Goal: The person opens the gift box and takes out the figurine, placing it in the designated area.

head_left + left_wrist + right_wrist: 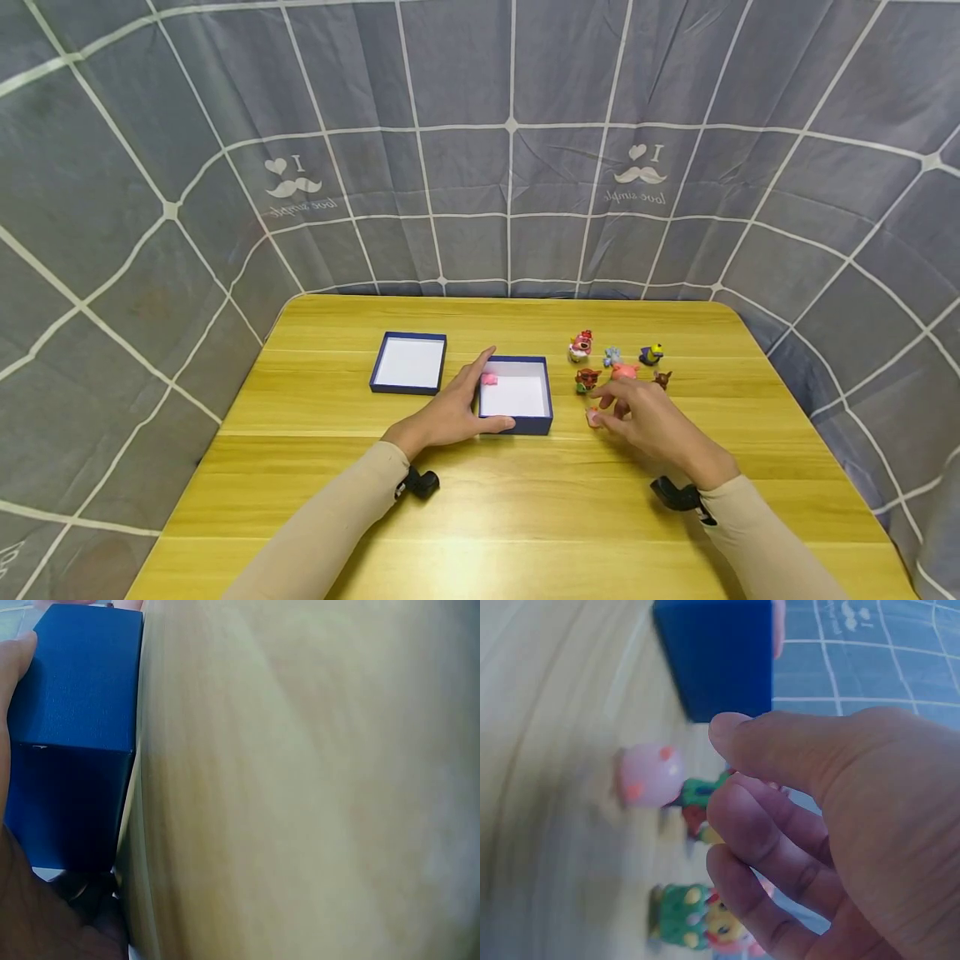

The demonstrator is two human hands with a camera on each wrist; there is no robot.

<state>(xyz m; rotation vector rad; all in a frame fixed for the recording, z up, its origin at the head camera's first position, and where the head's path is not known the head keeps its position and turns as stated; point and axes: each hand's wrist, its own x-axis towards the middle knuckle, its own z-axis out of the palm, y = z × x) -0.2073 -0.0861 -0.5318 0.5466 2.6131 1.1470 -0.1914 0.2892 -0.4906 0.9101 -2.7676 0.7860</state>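
Note:
My left hand (450, 408) holds the left side of an open blue box (534, 425), thumb along its front wall and fingers reaching toward the back corner. The blue outer walls (86, 682) fill the upper left of the left wrist view. Inside the box lies a small pink piece (489, 379). Above the table my right hand (652, 421) is at a small pink-orange figurine (592, 418). In the right wrist view, a gap shows between thumb and forefinger, and the pink figurine (651, 776) appears beyond the fingertips.
Several toy figurines stand right of the box: a pink one with red on top (581, 346), a blue one (612, 357), a dark blue and yellow one (651, 354), a reddish-brown one (587, 381). A blue-rimmed white lid (409, 390) lies left. A grey curtain (465, 167) hangs behind.

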